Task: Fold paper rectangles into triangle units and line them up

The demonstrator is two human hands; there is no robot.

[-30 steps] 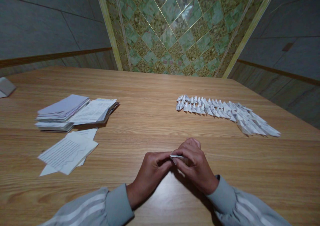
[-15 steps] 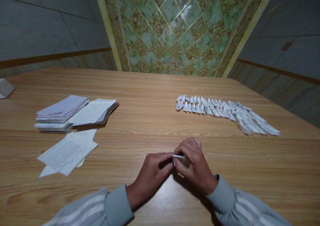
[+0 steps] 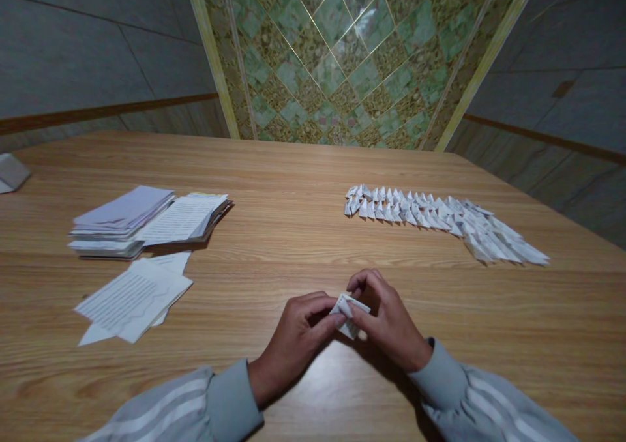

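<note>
Right now you have a small folded paper piece (image 3: 348, 313) pinched between both hands, just above the wooden table (image 3: 303, 188) and close to its near edge. Your left hand (image 3: 298, 341) closes on the piece's left side with thumb and fingertips, and your right hand (image 3: 386, 318) grips its right side, the fingers curled over the top. The piece is white with faint print and shows slanted creases; it is partly opened between your fingertips, though the exact fold is hard to make out. Both wrists come out of grey sleeves (image 3: 229, 406) with pale stripes, low in the view. Beyond your right hand, well apart from it, a long row of folded paper pieces (image 3: 440, 223) lies on the table, packed side by side and running off to the right. To your left, a few loose printed slips (image 3: 132, 298) lie overlapping, and just behind them sits a thicker stack of paper slips (image 3: 147, 220), fanned out a little. At the far left edge a grey object (image 3: 12, 171) shows only in part. Past the table rises a green patterned tiled surface (image 3: 337, 57).
</note>
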